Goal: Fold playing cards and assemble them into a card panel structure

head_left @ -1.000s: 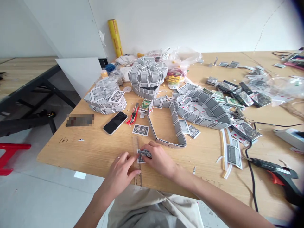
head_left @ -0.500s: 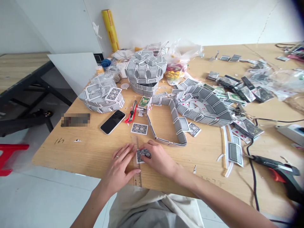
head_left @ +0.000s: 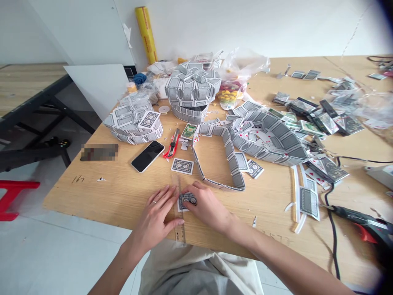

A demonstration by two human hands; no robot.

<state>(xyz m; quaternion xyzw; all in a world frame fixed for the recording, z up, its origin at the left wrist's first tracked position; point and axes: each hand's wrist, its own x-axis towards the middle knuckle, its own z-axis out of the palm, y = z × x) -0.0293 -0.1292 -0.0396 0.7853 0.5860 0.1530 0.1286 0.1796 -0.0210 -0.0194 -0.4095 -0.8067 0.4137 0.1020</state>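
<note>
My left hand (head_left: 157, 213) lies flat over a clear ruler (head_left: 180, 237), fingers stretched out and thumb apart, pressing it to the table. A grey-and-white patterned playing card (head_left: 183, 200) lies face down against the ruler's right side. My right hand (head_left: 206, 206) is closed on this card, its fingers curled over the right part, which they hide. Just beyond the hands, a second playing card (head_left: 182, 166) rests on the wood. A red utility knife (head_left: 172, 144) and a phone (head_left: 147, 156) lie farther up to the left.
An open frame of folded cards (head_left: 231, 162) stands right of centre, beside a larger card-built tray (head_left: 270, 153). Two lidded card boxes, one round (head_left: 192, 88), one low (head_left: 132, 119), stand behind. A glue gun (head_left: 357, 219) with its cord lies at the right.
The whole view has shifted slightly, so things on the table appear a little farther right. Both hands keep nearly the same hold on the ruler and card.
</note>
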